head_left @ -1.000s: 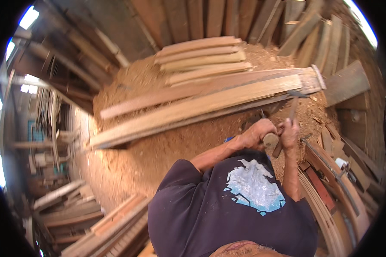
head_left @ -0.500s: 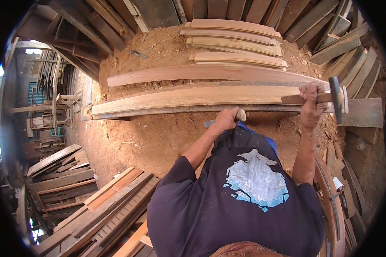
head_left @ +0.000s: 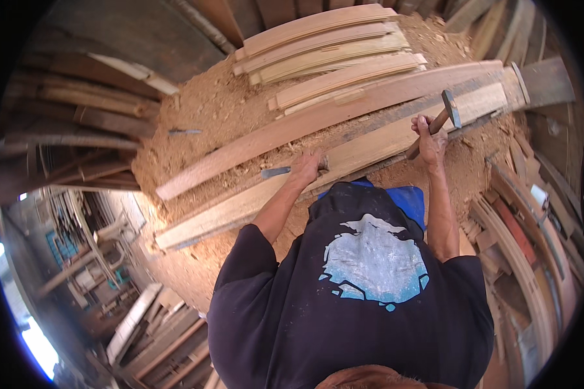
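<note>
A long pale board lies on the bench in front of me, running from lower left to upper right. My left hand is closed round a chisel over this board. Its flat metal blade sticks out to the left and the butt of the handle shows on the right. My right hand grips a hammer by its wooden handle, with the dark metal head raised above the board's right part. Hammer and chisel are apart. Beyond lies a long reddish board.
Several planks lie stacked at the far side on a wood-chip heap. A loose dark tool, perhaps another chisel, rests on the chips. Timber leans along the back, and curved wooden pieces stand at my right. More offcuts lie at lower left.
The view has turned, so the boards now slant up to the right. My left hand has moved with the chisel from the near edge to over the pale board. The hammer has tilted.
</note>
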Tool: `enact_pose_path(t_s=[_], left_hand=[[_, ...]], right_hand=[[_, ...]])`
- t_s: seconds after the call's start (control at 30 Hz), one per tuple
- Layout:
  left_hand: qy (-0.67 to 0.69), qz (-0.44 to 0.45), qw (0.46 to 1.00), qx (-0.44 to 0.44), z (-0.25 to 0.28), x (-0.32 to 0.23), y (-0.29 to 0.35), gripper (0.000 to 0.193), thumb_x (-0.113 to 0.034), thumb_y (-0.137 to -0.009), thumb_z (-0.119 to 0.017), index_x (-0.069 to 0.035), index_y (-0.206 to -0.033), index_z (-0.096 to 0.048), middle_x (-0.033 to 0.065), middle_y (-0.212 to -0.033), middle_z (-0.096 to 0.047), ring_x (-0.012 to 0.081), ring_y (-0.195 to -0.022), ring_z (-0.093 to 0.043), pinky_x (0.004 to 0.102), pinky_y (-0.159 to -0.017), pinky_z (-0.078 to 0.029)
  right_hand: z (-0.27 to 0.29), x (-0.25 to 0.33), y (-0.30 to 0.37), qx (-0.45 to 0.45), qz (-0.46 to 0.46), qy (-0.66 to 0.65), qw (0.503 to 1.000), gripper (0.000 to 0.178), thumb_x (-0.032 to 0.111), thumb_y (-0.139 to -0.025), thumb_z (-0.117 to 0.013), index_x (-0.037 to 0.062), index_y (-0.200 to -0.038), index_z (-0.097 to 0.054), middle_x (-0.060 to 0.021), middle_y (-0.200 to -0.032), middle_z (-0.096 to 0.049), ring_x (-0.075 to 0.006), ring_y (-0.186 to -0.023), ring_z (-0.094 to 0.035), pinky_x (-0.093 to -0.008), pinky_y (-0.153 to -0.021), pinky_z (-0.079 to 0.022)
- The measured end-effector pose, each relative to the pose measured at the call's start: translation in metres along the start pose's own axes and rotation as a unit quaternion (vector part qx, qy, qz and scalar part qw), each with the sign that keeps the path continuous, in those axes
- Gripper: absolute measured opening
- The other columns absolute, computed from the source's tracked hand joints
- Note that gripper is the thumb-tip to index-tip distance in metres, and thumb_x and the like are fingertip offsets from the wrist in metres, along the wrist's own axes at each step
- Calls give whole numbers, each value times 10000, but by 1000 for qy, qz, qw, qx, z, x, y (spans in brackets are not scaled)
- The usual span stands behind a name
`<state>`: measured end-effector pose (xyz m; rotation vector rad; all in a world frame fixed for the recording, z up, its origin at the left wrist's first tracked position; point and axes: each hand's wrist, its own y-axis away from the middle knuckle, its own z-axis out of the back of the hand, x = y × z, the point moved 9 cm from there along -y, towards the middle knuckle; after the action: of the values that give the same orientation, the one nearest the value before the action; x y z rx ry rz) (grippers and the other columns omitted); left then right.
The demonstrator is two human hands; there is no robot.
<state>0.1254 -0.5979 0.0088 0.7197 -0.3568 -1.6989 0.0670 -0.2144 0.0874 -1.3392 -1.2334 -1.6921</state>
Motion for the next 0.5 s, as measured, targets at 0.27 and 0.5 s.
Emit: enact_pose_path(t_s=[0.27, 0.5], left_hand=[[-63, -137, 981, 120, -12, -2, -33, 455, -261, -692, -841, -39, -1063, -698, 267, -996, -694, 415, -1008, -664, 504, -856, -517], [-128, -192, 965, 122, -14, -17, -32, 549, -365, -698, -884, -77, -1112, -668, 201, -1061, -712, 381, -1051, -671, 467, -853, -525]], right_hand=[[51, 7, 90, -197, 33, 65, 978, 320, 239, -964, -693, -47, -1105, -663, -48, -865, -687, -122, -759, -621, -292, -723, -516], [51, 10, 271, -332, 1, 47, 942, 342, 275, -979, -608, -38, -1117, -594, -52, -748, -579, -154, -660, -558, -344, -614, -474]])
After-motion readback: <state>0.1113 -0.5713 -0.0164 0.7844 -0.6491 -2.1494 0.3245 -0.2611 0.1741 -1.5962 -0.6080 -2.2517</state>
